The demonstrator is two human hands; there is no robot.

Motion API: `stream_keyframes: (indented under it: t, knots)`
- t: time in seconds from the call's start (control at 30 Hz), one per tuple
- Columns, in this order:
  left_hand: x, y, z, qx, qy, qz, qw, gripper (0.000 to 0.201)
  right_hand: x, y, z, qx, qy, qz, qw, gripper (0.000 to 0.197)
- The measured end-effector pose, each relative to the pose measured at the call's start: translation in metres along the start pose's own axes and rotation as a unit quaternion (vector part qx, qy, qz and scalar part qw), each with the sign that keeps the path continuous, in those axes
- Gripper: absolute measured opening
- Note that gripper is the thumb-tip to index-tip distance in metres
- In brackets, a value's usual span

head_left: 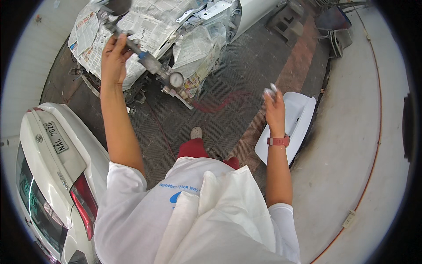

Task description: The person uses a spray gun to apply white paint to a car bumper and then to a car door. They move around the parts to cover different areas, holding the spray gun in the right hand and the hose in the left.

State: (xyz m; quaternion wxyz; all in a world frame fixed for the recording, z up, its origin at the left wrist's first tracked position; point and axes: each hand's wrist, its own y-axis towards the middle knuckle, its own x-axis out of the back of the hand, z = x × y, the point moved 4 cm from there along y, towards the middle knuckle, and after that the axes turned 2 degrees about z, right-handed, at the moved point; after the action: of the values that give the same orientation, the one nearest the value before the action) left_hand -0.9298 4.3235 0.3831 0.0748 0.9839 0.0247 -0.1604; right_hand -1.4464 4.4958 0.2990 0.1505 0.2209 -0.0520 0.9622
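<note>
My left hand is closed around the handle of a spray gun. A dark cup sits at the gun's top end, and a round pressure gauge at its lower end. The gun is in front of a car body covered in newspaper. Off to the right, my right hand, with a red watch on its wrist, has its fingers drawn together on a small white thing. Blur hides what that thing is. Below and beside this hand is a white car panel.
A red hose trails over the dark mesh-patterned floor. A white car stands close on my left. At the upper right are a grey plastic stool and a chair. An orange line runs along the pale wall.
</note>
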Motion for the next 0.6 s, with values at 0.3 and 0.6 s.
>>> stream_keyframes:
  t: [0.3,0.6]
  knots:
    - [-0.163,-0.030,0.065,0.085,0.130,0.174,0.972,0.044,-0.114,0.038,0.153,0.176,0.154,0.201,0.951,0.062]
    - [-0.341,-0.057,0.188,0.119,0.280,0.359,0.882,0.021,-0.044,0.120,0.005,-0.023,0.204,0.031,0.978,0.067]
